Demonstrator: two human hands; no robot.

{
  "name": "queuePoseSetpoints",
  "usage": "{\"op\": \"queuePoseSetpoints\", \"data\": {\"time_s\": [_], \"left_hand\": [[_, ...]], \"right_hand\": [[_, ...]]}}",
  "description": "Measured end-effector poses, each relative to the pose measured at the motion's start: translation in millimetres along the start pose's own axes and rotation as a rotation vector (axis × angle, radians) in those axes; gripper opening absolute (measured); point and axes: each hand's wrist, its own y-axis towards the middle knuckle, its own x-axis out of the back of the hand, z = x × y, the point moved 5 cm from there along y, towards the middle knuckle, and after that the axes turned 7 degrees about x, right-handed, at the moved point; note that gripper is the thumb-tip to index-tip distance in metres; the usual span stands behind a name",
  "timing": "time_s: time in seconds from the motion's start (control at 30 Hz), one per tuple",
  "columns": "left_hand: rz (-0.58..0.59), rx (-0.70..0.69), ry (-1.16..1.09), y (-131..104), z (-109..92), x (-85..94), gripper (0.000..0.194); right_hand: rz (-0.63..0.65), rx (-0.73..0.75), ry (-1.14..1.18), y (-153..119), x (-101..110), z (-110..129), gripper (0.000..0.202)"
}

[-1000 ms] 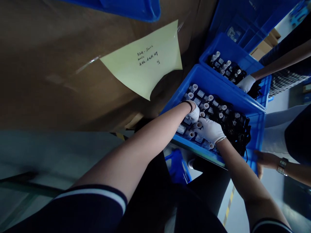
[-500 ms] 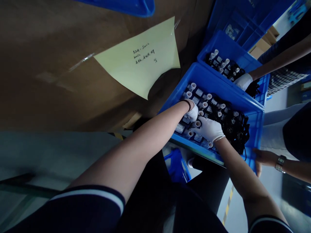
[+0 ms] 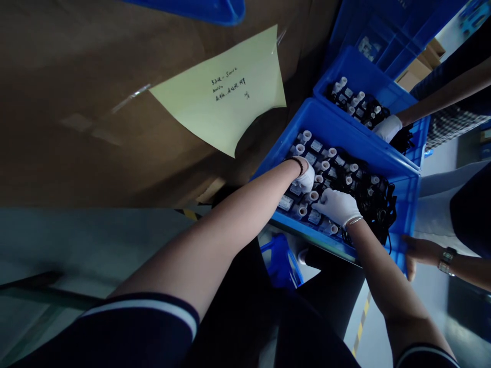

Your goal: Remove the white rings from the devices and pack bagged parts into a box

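Paper [image 3: 222, 92], yellow and handwritten, lies left of the near blue crate [image 3: 322, 122], in whose left part white-necked units [image 3: 324, 166] stand in rows. Over them my gloved left hand [image 3: 306, 179] stays curled, whether holding anything I cannot tell; my right hand [image 3: 338, 207], fingers bent and grip likewise unclear, has drawn slightly rightward, uncovering one white fitting [image 3: 313, 196] and, I judge, freeing it from contact. Black cables [image 3: 378, 204] fill the crate's right part.

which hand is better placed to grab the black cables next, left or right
Probably the right hand: it is beside the black cables, while the left hand is farther off among white tubular fittings.
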Motion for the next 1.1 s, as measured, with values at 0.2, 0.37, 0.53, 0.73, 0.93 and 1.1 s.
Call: {"op": "queuePoseSetpoints", "data": {"time_s": [0.2,0.37,0.53,0.73,0.93,1.1], "left_hand": [[-0.012,0.005,-0.042,3,2,0.7,0.023],[0.0,-0.001,-0.043,8,3,-0.7,0.024],[0.006,-0.005,-0.06,12,5,-1.8,0.029],[0.021,-0.005,-0.099,15,7,-2.8,0.034],[0.003,0.012,-0.104,17,7,-2.2,0.036],[0.005,0.017,-0.088,16,8,-2.1,0.032]], "right_hand": [[0.016,0.067,0.034,1,0,-1,0.036],[0.004,0.099,0.092,4,-3,-3,0.037],[-0.002,0.091,0.107,7,-6,-7,0.041],[0.017,0.113,0.132,7,-6,-8,0.035],[0.033,0.111,0.109,6,-5,-6,0.03],[-0.013,0.155,0.045,8,0,6,0.036]]}}
